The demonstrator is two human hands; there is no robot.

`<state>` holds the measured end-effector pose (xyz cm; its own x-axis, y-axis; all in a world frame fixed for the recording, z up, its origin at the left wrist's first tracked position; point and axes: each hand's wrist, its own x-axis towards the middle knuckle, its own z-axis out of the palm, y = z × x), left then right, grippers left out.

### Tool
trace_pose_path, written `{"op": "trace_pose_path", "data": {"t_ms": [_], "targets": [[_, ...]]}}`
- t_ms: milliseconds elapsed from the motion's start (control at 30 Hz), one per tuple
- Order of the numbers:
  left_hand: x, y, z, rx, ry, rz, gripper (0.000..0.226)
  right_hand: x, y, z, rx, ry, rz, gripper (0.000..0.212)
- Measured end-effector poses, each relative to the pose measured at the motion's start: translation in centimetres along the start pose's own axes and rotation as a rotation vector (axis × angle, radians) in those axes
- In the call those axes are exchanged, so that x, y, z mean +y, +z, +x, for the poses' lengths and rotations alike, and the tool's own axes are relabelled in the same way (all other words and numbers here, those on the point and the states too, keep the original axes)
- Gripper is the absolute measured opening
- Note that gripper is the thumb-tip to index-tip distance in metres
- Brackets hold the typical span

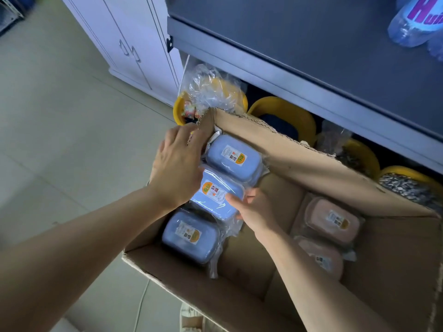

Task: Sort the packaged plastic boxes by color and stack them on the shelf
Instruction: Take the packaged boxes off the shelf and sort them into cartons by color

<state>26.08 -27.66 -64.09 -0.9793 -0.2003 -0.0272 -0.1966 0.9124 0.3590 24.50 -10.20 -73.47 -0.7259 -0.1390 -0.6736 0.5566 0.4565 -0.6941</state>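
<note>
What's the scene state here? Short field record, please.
carton: open, on floor by shelf
blue boxes: three wrapped, in a row on carton's left side
middle blue box: gripped by both hands
left hand: on its left side
right hand: holds its right end
pink boxes: two, right side of carton, untouched
shelf: none of these boxes seen on it

We see three wrapped blue boxes (217, 200) in a row at nine o'clock, two pink boxes (327, 238) at three o'clock.
</note>
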Motion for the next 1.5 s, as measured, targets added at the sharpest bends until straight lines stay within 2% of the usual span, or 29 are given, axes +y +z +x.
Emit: {"op": "trace_pose_path", "data": {"t_ms": [100,200,367,533,633,733,867,967,1067,1200,1300,1500], "targets": [[-0.9,0.3,-0.6,-0.076,-0.185,-0.041,0.076,0.1,1.2,0.2,0.049,0.023,-0.033,0.056],[-1.5,1.0,-1.5,-0.183,-0.313,-0.077,0.075,1.1,2.1,0.3,0.113,0.037,-0.139,0.052],[-2.4,1.8,-2.1,-0.186,-0.313,-0.037,0.070,0.8,3.0,0.8,0.160,0.074,-0.201,0.049],[-2.9,1.5,-2.2,-0.163,-0.282,-0.029,0.075,0.5,3.0,0.7,0.186,0.054,-0.259,0.066],[-3.0,1.3,-2.3,-0.203,-0.285,-0.081,0.074,-0.1,2.5,-0.7,0.153,0.075,-0.292,0.071],[-2.3,0.1,-2.7,-0.260,-0.266,-0.121,0.069,-1.8,0.7,-3.6,0.158,0.012,-0.343,0.070],[0.1,-4.4,-3.3,-0.305,-0.176,-0.040,0.076,-5.4,-3.3,-9.7,0.163,-0.194,-0.535,0.063],[2.9,-9.6,-2.9,-0.326,0.003,0.048,0.086,-9.9,-6.4,-15.2,0.197,-0.348,-0.755,0.058],[7.1,-16.6,-2.3,-0.312,0.103,0.076,0.061,-15.4,-9.9,-20.9,0.295,-0.499,-0.898,0.057],[13.4,-26.2,-2.0,-0.189,0.287,0.180,0.049,-22.5,-14.9,-28.7,0.404,-0.635,-1.039,0.059],[18.1,-32.9,-2.2,-0.098,0.421,0.204,0.053,-27.4,-18.5,-34.5,0.510,-0.680,-1.051,0.062],[27.0,-43.0,-3.7,0.068,0.567,0.233,0.043,-33.6,-24.8,-43.4,0.771,-0.714,-1.037,0.059]]}}
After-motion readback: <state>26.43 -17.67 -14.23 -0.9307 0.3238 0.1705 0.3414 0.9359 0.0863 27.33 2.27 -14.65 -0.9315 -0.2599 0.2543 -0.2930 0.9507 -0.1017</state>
